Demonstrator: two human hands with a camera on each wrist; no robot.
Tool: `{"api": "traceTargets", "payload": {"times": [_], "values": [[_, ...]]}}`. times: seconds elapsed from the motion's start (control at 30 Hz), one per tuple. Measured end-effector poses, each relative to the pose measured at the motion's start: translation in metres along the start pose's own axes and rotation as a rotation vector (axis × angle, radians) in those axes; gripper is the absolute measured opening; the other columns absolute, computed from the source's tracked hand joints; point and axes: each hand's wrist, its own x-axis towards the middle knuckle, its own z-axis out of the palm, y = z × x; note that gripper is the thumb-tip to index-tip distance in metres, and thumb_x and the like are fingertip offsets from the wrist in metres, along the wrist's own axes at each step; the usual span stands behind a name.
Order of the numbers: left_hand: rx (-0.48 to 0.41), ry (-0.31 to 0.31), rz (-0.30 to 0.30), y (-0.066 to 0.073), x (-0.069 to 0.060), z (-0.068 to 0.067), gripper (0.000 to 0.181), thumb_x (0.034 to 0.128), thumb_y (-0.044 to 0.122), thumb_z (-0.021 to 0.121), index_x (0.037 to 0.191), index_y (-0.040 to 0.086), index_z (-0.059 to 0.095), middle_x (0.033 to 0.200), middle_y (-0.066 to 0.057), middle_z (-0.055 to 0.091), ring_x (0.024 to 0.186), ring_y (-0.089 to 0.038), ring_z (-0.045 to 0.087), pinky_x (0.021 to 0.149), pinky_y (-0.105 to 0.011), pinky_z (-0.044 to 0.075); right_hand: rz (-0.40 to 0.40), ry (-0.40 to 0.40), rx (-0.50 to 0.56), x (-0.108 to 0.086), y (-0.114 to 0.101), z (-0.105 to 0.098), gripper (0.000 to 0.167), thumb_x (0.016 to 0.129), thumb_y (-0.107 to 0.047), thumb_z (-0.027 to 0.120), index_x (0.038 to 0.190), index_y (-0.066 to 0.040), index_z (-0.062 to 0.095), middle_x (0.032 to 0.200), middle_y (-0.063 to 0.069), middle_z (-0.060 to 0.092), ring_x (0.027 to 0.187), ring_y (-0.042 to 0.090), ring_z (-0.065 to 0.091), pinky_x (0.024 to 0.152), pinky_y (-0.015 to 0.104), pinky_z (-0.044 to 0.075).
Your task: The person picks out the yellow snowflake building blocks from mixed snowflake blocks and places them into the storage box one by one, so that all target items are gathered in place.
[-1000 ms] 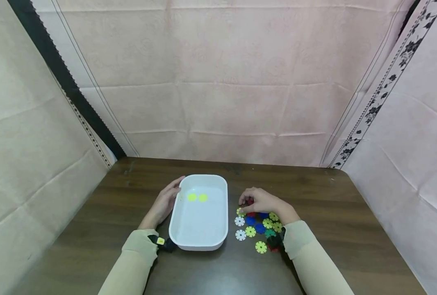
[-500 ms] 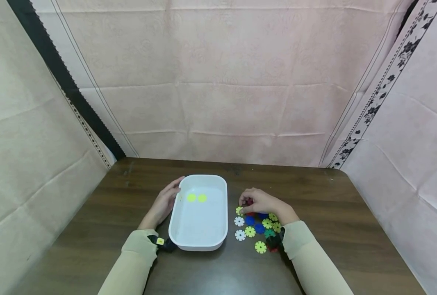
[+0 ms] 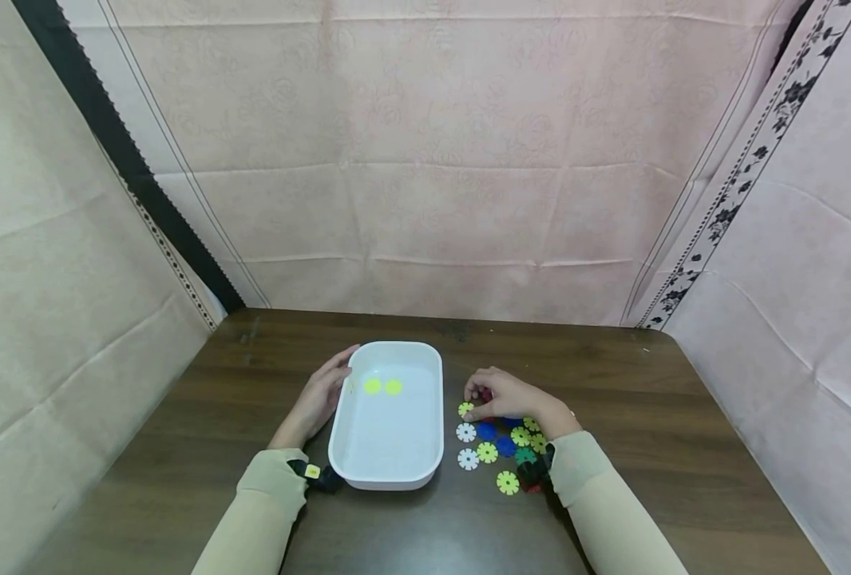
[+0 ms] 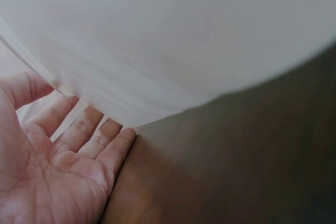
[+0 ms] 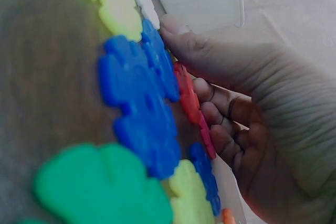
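While the left hand lies along the left side of the white tray, thumb at the rim and fingers nearly straight, the right hand arches, fingers bent, over flat flower-shaped pieces; whether it grips one cannot be told. Around them the brown wooden table leaves a narrow strip between tray and far edge, and stretches wider toward its left and right edges. Creased pale cloth rises behind and at both sides. Yellow, white, blue, green and red, the pieces spread right of the tray; two yellow discs lie in its far half.
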Motion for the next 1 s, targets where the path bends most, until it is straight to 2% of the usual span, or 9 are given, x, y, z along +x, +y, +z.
{"api": "traceTargets", "payload": {"times": [0.17,0.4,0.57,0.77,1.0], "values": [[0.005,-0.002,0.012,0.0019,0.0021,-0.0001,0.049,0.1048,0.023,0.046,0.154,0.021,0.042,0.157,-0.006,0.041,0.138,-0.026,0.046,0.103,-0.029,0.045,0.002,0.004,0.008,0.0020,-0.0001,-0.0024,0.030,0.083,-0.041,0.081,0.102,-0.024,0.067,0.095,-0.006,0.059,0.094,0.018,0.048,0.081,0.037,0.046],[-0.014,0.015,-0.013,0.0009,0.0035,0.0007,0.049,0.1026,0.024,0.050,0.151,0.023,0.046,0.154,-0.002,0.044,0.136,-0.024,0.048,0.104,-0.030,0.045,0.028,0.009,0.022,0.0006,0.0006,-0.0004,0.030,0.083,-0.042,0.081,0.101,-0.023,0.067,0.095,-0.005,0.058,0.094,0.019,0.048,0.081,0.038,0.046],[-0.006,0.008,-0.022,0.0019,0.0036,0.0017,0.050,0.1020,0.023,0.050,0.152,0.023,0.045,0.155,-0.002,0.042,0.138,-0.025,0.046,0.106,-0.034,0.043,0.037,0.013,0.040,-0.0016,0.0001,0.0023,0.030,0.084,-0.041,0.081,0.101,-0.023,0.067,0.095,-0.005,0.058,0.094,0.019,0.048,0.081,0.037,0.046],[0.012,0.025,-0.006,0.0045,0.0046,0.0015,0.049,0.1016,0.025,0.051,0.151,0.024,0.047,0.155,-0.001,0.043,0.137,-0.024,0.046,0.105,-0.031,0.044,0.015,0.039,0.038,0.0001,0.0002,0.0014,0.028,0.084,-0.041,0.080,0.102,-0.024,0.067,0.095,-0.005,0.058,0.095,0.019,0.048,0.082,0.038,0.045],[0.005,0.016,-0.018,0.0025,0.0027,0.0012,0.049,0.1029,0.024,0.050,0.152,0.023,0.045,0.154,0.000,0.044,0.138,-0.023,0.045,0.111,-0.037,0.039,0.011,0.017,0.031,-0.0004,0.0053,0.0031,0.029,0.085,-0.045,0.079,0.104,-0.026,0.066,0.097,-0.007,0.058,0.097,0.017,0.047,0.083,0.037,0.046]]}}
